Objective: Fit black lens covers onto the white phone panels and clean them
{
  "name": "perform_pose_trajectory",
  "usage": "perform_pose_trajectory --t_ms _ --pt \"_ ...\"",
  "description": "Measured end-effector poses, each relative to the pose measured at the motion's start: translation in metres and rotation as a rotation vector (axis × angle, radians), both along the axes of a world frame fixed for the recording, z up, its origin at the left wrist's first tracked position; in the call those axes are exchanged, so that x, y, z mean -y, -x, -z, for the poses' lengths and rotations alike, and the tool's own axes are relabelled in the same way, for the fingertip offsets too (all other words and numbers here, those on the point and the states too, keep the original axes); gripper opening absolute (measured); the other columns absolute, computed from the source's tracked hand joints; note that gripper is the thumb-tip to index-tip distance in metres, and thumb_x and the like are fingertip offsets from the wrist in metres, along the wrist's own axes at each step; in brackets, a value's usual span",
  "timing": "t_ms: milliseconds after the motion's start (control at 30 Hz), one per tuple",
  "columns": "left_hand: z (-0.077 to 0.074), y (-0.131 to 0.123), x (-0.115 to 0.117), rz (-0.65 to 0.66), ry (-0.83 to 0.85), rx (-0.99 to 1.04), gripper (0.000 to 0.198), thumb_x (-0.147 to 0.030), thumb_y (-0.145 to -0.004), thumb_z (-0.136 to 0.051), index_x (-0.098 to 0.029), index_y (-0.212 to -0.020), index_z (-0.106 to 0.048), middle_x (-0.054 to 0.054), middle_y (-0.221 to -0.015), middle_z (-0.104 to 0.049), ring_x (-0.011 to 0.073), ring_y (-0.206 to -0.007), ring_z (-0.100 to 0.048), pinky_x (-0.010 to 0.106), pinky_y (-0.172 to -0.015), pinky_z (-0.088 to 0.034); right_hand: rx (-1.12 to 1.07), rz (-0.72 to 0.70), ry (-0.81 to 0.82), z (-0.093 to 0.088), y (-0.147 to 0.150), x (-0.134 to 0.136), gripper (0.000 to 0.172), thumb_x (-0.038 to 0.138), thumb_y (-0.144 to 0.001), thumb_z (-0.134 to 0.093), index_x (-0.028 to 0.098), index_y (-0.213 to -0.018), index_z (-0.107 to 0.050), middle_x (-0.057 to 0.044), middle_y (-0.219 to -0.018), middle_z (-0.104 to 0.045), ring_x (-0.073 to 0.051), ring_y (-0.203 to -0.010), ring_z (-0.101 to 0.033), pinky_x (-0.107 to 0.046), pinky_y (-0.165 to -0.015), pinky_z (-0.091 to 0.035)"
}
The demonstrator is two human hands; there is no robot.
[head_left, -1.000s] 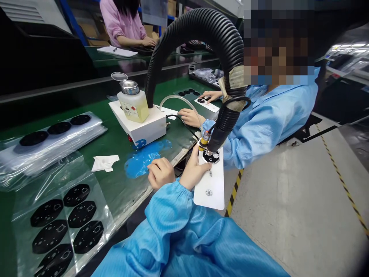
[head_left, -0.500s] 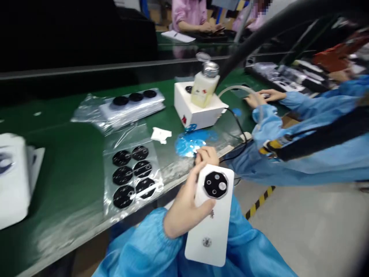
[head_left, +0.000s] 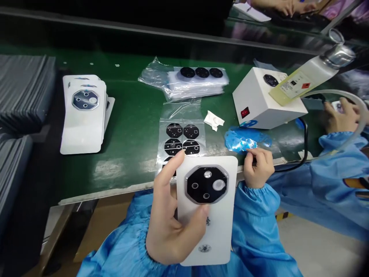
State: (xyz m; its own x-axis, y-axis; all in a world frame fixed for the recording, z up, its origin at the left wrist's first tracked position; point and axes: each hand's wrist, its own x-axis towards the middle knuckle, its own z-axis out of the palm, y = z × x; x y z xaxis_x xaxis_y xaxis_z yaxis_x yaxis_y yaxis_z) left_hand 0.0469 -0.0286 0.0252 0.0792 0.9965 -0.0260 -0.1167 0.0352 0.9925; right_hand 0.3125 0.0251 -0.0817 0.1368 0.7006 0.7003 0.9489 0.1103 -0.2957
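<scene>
My left hand [head_left: 165,219] grips a white phone back cover [head_left: 215,223] from its left side, thumb on the face below the black octagonal camera panel [head_left: 206,184]. The cover is upright in front of my lap, just off the bench edge. My right hand [head_left: 257,168] rests at the bench edge with its fingers curled and pinched, touching a pile of blue peeled films [head_left: 244,139]. What it pinches is too small to make out. A clear sheet of black octagonal lens pieces [head_left: 182,139] lies just beyond the cover.
On the green bench [head_left: 129,115] are a stack of white covers [head_left: 83,119] at left, grey trays [head_left: 20,92] further left, bagged lens trays [head_left: 196,79], a white wipe [head_left: 213,120], and a white box [head_left: 263,102] with a solvent bottle [head_left: 302,80]. A co-worker's hand [head_left: 337,115] works at right.
My view has swung left. My left hand brought the cover away from the black hose nozzle and closer to me. My right hand stayed by the blue films.
</scene>
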Motion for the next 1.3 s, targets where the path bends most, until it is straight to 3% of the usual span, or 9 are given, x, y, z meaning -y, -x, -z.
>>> perform_pose_trajectory --t_ms 133,233,400,600,733,900,1100,1200,1300 --pt "-0.001 0.004 -0.003 0.047 -0.010 0.002 0.072 -0.020 -0.081 -0.059 -0.042 -0.139 -0.021 0.001 -0.117 -0.065 0.0274 -0.087 -0.069 0.033 -0.050 -0.059 0.014 0.005 -0.005 -0.001 0.000 0.000 0.014 0.018 -0.081 -0.050 0.020 -0.082 -0.063 -0.006 -0.082 -0.060 -0.021 -0.083 -0.059 -0.038 -0.076 -0.050" --pt "-0.003 0.005 -0.004 0.027 -0.019 -0.017 0.071 -0.018 -0.081 -0.059 -0.043 -0.137 -0.023 -0.001 -0.121 -0.062 0.0251 -0.082 -0.070 0.029 -0.045 -0.056 0.018 0.002 -0.012 -0.001 -0.001 0.000 0.014 0.018 -0.082 -0.050 0.019 -0.083 -0.063 -0.006 -0.082 -0.060 -0.020 -0.082 -0.059 -0.037 -0.076 -0.050" --pt "-0.007 0.004 -0.005 0.024 0.023 0.016 0.069 -0.020 -0.081 -0.059 -0.042 -0.137 -0.024 -0.001 -0.116 -0.066 0.0262 -0.083 -0.071 0.028 -0.040 -0.054 0.020 -0.001 -0.015 -0.001 -0.001 0.000 0.013 0.018 -0.081 -0.050 0.019 -0.082 -0.064 -0.006 -0.082 -0.059 -0.020 -0.082 -0.059 -0.036 -0.076 -0.050" --pt "-0.008 0.005 -0.004 0.041 0.100 0.014 0.070 -0.026 -0.081 -0.060 -0.040 -0.139 -0.022 0.001 -0.120 -0.064 0.0297 -0.090 -0.069 0.030 -0.042 -0.055 0.018 -0.007 -0.021 -0.001 0.000 0.000 0.014 0.018 -0.081 -0.050 0.019 -0.083 -0.064 -0.006 -0.081 -0.059 -0.020 -0.082 -0.059 -0.036 -0.075 -0.050" --pt "-0.007 0.003 -0.004 0.006 0.009 0.021 0.068 -0.018 -0.081 -0.060 -0.045 -0.134 -0.028 -0.003 -0.120 -0.064 0.0290 -0.091 -0.069 0.031 -0.046 -0.058 0.021 -0.011 -0.026 -0.001 0.000 -0.001 0.014 0.017 -0.081 -0.051 0.019 -0.083 -0.064 -0.006 -0.081 -0.059 -0.020 -0.082 -0.059 -0.036 -0.075 -0.049" --pt "-0.001 -0.002 -0.006 -0.054 -0.172 0.158 0.071 -0.009 -0.075 -0.059 -0.036 -0.136 -0.033 0.001 -0.108 -0.068 0.0268 -0.084 -0.070 0.034 -0.053 -0.062 0.015 -0.014 -0.029 0.000 -0.002 -0.001 0.014 0.017 -0.081 -0.051 0.019 -0.084 -0.065 -0.006 -0.082 -0.060 -0.020 -0.083 -0.059 -0.036 -0.076 -0.049" --pt "0.002 -0.001 -0.005 -0.101 -0.192 0.104 0.073 -0.009 -0.073 -0.060 -0.036 -0.136 -0.035 0.004 -0.125 -0.059 0.0276 -0.088 -0.069 0.042 -0.066 -0.064 0.007 -0.010 -0.019 0.000 -0.001 0.000 0.014 0.017 -0.081 -0.051 0.019 -0.083 -0.065 -0.006 -0.082 -0.059 -0.020 -0.083 -0.059 -0.037 -0.076 -0.049" --pt "0.000 0.002 -0.005 -0.096 -0.172 0.093 0.074 -0.008 -0.072 -0.061 -0.036 -0.136 -0.036 0.003 -0.124 -0.060 0.0269 -0.087 -0.069 0.035 -0.055 -0.063 0.009 -0.013 -0.019 0.000 -0.001 0.000 0.014 0.017 -0.081 -0.051 0.019 -0.083 -0.065 -0.006 -0.082 -0.059 -0.020 -0.083 -0.059 -0.037 -0.076 -0.049" --pt "-0.002 0.006 -0.005 -0.061 -0.133 0.069 0.075 -0.009 -0.072 -0.062 -0.038 -0.136 -0.034 0.001 -0.109 -0.067 0.0250 -0.080 -0.070 0.025 -0.038 -0.056 0.011 -0.016 -0.024 -0.001 0.000 0.000 0.014 0.017 -0.081 -0.051 0.018 -0.083 -0.065 -0.006 -0.082 -0.059 -0.020 -0.083 -0.059 -0.037 -0.076 -0.049"
